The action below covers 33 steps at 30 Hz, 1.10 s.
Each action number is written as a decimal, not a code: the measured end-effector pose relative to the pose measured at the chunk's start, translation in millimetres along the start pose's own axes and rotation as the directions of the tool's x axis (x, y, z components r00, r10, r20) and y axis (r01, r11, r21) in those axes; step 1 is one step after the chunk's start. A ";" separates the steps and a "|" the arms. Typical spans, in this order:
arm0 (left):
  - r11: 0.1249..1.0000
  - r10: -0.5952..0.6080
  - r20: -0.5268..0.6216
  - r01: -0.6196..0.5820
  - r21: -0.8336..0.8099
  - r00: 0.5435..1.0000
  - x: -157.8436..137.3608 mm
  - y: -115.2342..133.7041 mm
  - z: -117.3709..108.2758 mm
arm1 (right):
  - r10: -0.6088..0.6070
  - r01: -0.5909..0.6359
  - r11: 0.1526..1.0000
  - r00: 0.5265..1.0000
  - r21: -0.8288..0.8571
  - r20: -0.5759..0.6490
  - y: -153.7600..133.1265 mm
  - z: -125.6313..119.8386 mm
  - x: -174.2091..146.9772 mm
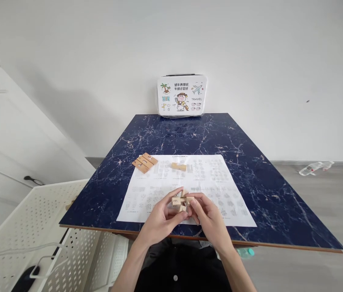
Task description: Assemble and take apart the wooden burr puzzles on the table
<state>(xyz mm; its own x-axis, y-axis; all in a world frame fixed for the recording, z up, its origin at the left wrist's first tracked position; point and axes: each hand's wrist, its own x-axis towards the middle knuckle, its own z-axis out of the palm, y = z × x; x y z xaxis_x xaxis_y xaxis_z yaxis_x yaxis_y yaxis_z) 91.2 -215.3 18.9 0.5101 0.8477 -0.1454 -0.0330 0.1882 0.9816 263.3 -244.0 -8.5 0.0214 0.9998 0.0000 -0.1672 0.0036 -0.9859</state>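
Observation:
Between my hands, just above the lower part of the printed sheet, is a cluster of interlocked wooden puzzle pieces (pixel 176 201). My left hand (pixel 161 217) grips it from the left, thumb at the front and fingers behind. From the right, my right hand (pixel 207 213) pinches it with the thumb on top of one block. A number is marked on a block end. Farther up the paper lies one loose notched wooden piece (pixel 179 166). Several notched wooden pieces (pixel 145 162) rest side by side at the sheet's upper left corner.
The white instruction sheet (pixel 171 182) lies on a dark blue marbled table (pixel 177 138). A white case (pixel 182 95) with cartoon prints stands at the back against the wall. On the left is a white perforated shelf (pixel 52 198). Plastic bottles (pixel 311 168) lie on the floor at right.

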 end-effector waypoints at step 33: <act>0.963 0.156 -0.126 -0.123 0.239 0.980 -4.8 -5.6 1.9 | 0.025 -0.032 0.988 0.999 -0.154 -0.047 0.6 2.8 2.4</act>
<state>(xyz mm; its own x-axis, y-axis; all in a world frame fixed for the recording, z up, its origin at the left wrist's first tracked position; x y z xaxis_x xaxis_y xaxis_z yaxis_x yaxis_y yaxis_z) 90.6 -221.4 14.3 0.3867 0.9222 -0.0044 0.1105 -0.0416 0.9930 260.5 -241.5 -8.6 0.0640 0.9974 -0.0322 -0.0142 -0.0313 -0.9994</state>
